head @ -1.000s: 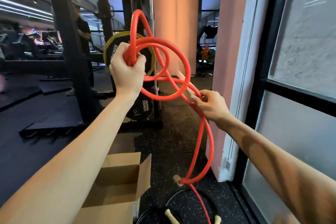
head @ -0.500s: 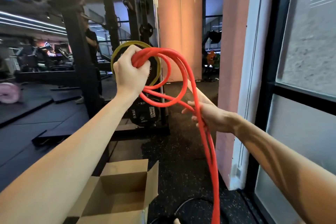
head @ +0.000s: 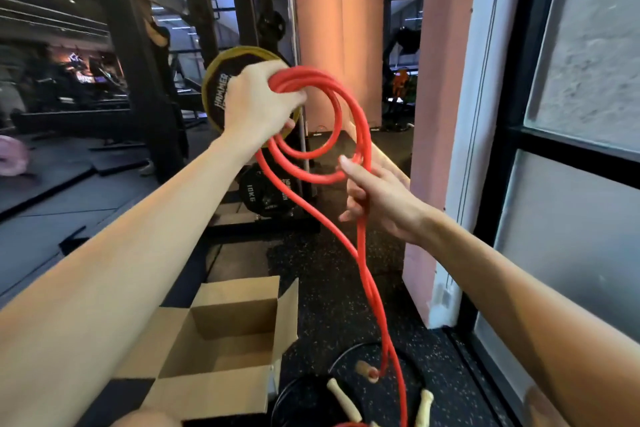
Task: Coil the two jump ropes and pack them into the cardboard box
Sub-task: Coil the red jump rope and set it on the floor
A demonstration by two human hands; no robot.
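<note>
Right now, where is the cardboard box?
In the head view, the cardboard box sits open on the floor, lower centre-left, left of the black rope's wooden handles and the dangling red rope.

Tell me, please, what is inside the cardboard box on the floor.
The cardboard box is open; its back wall and the visible part of its bottom are bare cardboard. Its near wall hides the front of the bottom, and the left forearm covers its left edge.
</note>
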